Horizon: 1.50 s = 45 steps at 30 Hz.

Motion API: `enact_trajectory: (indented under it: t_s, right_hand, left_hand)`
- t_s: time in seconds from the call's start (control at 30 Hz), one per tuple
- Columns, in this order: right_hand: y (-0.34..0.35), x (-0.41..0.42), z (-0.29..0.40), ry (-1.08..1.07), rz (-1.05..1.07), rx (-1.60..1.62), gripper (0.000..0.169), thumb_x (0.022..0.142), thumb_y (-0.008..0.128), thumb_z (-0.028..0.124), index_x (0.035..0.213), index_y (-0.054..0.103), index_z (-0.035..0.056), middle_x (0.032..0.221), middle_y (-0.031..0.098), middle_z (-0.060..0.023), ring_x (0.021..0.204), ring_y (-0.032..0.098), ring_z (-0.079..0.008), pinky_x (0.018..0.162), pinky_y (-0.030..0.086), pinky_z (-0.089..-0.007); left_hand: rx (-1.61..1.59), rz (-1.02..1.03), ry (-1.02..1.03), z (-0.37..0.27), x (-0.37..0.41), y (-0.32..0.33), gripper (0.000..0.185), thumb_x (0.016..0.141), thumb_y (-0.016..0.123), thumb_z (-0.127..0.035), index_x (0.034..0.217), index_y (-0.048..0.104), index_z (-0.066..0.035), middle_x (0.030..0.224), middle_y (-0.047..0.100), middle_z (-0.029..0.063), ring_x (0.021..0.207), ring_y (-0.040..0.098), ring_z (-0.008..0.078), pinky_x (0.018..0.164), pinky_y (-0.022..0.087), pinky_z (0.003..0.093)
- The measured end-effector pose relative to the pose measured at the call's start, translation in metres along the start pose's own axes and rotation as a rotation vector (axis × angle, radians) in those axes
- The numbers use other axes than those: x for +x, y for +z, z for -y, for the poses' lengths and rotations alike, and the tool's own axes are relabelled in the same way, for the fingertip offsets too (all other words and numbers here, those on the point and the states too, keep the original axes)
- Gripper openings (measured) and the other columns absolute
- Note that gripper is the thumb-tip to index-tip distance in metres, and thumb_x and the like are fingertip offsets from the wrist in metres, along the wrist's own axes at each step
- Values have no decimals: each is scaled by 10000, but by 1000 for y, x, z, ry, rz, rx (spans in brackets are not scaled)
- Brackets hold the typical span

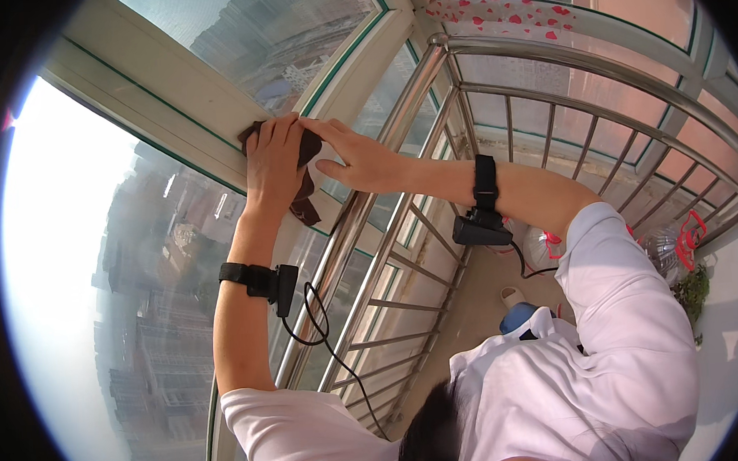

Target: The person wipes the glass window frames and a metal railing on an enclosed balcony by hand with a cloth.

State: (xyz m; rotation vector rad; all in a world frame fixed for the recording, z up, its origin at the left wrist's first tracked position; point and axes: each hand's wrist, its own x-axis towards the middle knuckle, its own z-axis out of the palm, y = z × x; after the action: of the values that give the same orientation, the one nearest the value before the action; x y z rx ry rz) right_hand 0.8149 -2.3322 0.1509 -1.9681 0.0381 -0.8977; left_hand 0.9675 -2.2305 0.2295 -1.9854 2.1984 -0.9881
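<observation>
A dark brown cloth [310, 147] lies bunched against the pale window frame [212, 107], with one end hanging down below. My left hand [272, 157] is on top of it, fingers laid over the cloth and pressing it to the frame. From the right, my right hand [359, 159] reaches across the railing; its fingertips meet the cloth's upper edge beside my left fingers, and its thumb stands apart. Whether the right fingers grip any cloth cannot be told. Each forearm wears a black strap with a small device and a cable.
A stainless steel railing [395, 126] runs between my body and the windows and turns along the far side. Clear plastic bottles with red handles [664, 246] and a green plant [691, 295] stand at the right. Heart-patterned film [501, 14] covers part of the far window.
</observation>
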Motion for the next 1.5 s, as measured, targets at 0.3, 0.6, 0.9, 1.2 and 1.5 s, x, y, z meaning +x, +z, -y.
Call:
enact_trajectory:
  t_s: [0.3,0.6,0.9,1.2,1.5]
  right_hand:
    - [-19,45,-11,-49,-129,858,807,917,742,399,1518,302,91,1358,507,-128,1289,475,-240,1103,378,-371]
    - [-83,92,-100,-568,-421,-138,407,804,743,20,1160,611,168,1245,560,-87,1169,560,-324,957,516,-419]
    - [-209,162,-232,-447,-661,-805,371,843,710,60,1151,552,194,1170,585,-91,1100,573,-345,868,525,-460]
    - [-263,62,-268,-157,-485,-675,348,808,724,12,1118,620,130,1133,610,-70,1109,569,-337,930,498,-445]
    - [-108,-30,-178,-103,-362,-513,423,737,791,62,1107,634,193,1286,566,-7,1321,445,-256,1051,343,-626]
  left_hand:
    - [-1296,-113,-596,-29,52,-8,698,1052,345,-578,1464,433,-22,1426,492,147,1346,438,217,1120,362,367]
    - [-60,93,-250,-70,73,1,727,987,523,-527,1499,397,-27,1592,279,218,1435,291,464,1132,303,562]
    - [9,279,-387,-77,44,18,749,990,555,-467,1534,325,-8,1629,201,232,1518,167,397,1213,186,550]
    - [-286,201,-620,-156,-7,50,798,958,543,-544,1554,314,-65,1621,258,197,1502,218,410,1197,202,598]
    - [-223,28,-762,-177,-16,98,806,988,315,-669,1533,363,-76,1546,420,160,1469,319,389,1164,196,661]
